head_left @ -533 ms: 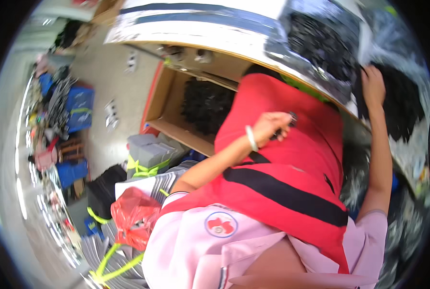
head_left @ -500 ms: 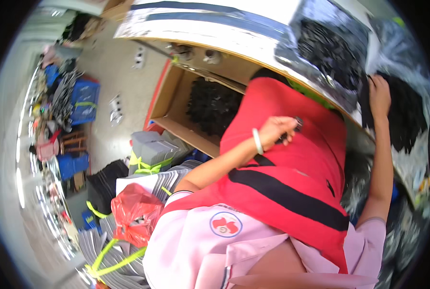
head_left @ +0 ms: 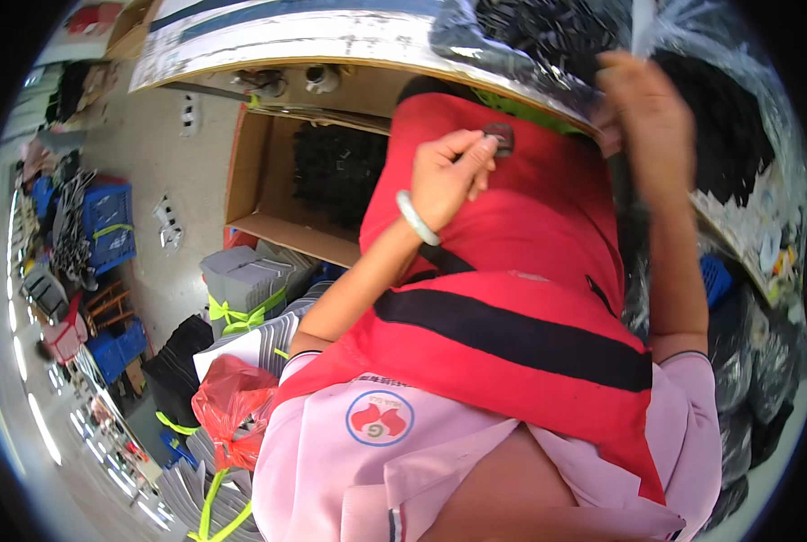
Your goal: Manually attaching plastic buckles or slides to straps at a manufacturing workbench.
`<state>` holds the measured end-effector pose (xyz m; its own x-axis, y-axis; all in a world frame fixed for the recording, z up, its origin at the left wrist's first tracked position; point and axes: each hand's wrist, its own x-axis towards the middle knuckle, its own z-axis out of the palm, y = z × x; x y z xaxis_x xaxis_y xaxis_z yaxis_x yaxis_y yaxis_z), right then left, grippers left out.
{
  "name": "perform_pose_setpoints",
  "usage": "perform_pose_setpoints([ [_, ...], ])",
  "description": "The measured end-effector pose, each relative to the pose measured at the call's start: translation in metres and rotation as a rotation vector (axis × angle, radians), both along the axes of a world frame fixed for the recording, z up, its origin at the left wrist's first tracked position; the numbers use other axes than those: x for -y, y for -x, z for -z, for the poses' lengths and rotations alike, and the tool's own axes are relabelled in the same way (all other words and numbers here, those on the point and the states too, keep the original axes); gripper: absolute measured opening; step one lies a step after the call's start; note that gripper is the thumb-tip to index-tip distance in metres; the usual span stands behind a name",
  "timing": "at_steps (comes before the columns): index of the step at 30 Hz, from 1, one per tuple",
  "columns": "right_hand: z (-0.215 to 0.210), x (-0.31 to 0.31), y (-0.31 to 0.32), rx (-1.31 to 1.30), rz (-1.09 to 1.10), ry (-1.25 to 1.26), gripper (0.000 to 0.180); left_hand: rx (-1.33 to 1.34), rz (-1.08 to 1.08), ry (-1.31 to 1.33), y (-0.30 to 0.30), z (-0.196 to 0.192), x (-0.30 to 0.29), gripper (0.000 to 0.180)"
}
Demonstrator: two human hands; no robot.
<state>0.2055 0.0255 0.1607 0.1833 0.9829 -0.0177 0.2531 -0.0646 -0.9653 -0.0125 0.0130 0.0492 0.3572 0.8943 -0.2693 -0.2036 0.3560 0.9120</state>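
Hands work apart. Left hand (head_left: 448, 176) pinches a small dark round part (head_left: 500, 137) against the red apron (head_left: 512, 271); right hand (head_left: 643, 108) closes on the clear plastic bag (head_left: 692, 36) of black parts on the surface (head_left: 268, 41). Sorting appears in hand; next move needs a steady pinch. Below, the cardboard box (head_left: 245, 172) holds more black parts (head_left: 335, 172).
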Motion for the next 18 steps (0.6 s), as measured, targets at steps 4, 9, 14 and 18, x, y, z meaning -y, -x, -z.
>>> perform_pose_setpoints([
  [4, 0.047, 0.030, 0.031, -0.308, -0.311, 0.421, 0.019, 0.031, -0.018, 0.009, -0.008, -0.008, 0.001, 0.013],
  [9, 0.062, 0.035, 0.035, -0.472, -0.235, 0.539, 0.018, -0.094, -0.026, -0.203, -0.004, -0.001, 0.007, 0.013],
  [14, 0.073, 0.039, 0.043, -0.720, -0.143, 0.481, 0.018, -0.396, -0.061, -0.708, -0.007, 0.007, 0.007, 0.012],
  [18, 0.091, 0.038, 0.045, -0.686, -0.117, 0.377, 0.021, -0.530, -0.015, -0.883, -0.003, 0.010, 0.002, 0.014],
])
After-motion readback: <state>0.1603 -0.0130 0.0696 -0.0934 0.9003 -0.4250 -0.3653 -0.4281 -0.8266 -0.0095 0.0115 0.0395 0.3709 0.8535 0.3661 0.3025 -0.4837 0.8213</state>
